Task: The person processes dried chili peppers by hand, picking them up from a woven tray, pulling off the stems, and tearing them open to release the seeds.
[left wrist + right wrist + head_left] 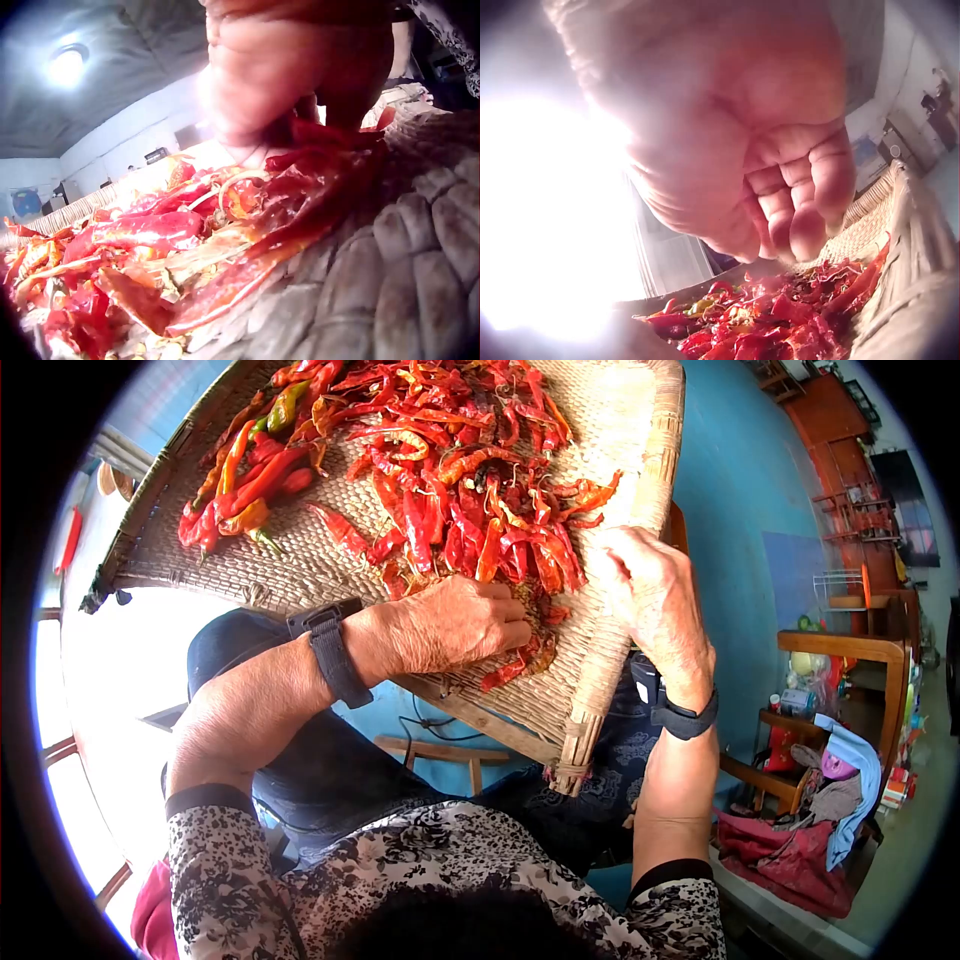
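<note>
Dried red chilies [450,500] lie in a loose pile across a woven basket tray [610,660]. My left hand [455,625] is at the near edge of the pile, its fingers curled down around some dried chilies [330,176]. Its fingertips are partly hidden among them in the left wrist view. Over the tray's right rim is my right hand [645,580], beside the pile. Its fingers [806,232] bend loosely above the chilies in the right wrist view, with nothing seen in them.
Plumper chilies [265,470], some green or orange, gather on the tray's left side. The tray rests over the person's knees, with a wooden stool [440,752] beneath. A wooden chair [840,645] and a heap of cloths [790,850] are at the right.
</note>
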{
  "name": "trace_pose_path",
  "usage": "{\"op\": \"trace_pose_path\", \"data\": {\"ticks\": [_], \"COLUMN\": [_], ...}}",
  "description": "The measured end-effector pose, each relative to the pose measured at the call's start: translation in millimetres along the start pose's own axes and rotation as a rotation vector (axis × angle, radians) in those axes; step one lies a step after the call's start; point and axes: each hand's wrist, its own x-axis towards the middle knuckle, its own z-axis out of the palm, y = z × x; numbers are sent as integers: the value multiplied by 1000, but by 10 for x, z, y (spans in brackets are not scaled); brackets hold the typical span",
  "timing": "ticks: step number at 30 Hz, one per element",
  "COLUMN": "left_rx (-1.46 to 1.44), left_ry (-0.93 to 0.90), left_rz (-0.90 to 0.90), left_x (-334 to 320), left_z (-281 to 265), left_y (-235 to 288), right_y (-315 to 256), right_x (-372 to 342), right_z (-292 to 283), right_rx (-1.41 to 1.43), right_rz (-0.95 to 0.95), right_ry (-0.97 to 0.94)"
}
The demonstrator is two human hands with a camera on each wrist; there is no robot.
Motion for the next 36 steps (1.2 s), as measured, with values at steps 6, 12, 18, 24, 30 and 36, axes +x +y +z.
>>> {"op": "trace_pose_path", "data": {"ticks": [6, 12, 18, 24, 30, 36], "left_rx": [-50, 40, 54, 364, 451, 396], "left_ry": [44, 39, 73, 219, 210, 128], "left_rz": [-27, -38, -88, -218, -278, -292], "left_x": [-12, -7, 23, 52, 139, 185], "left_z": [-29, 38, -17, -63, 20, 4], "left_y": [-33, -4, -76, -265, -428, -522], "right_y": [45, -20, -49, -20, -2, -46], "right_x": [-10, -40, -61, -71, -119, -83], "right_z": [113, 184, 204, 196, 236, 221], "right_rx": [-9, 33, 62, 12, -49, -95], "right_rz": [-21, 5, -15, -46, -49, -42], "right_ry": [-118, -231, -371, -302, -336, -339]}}
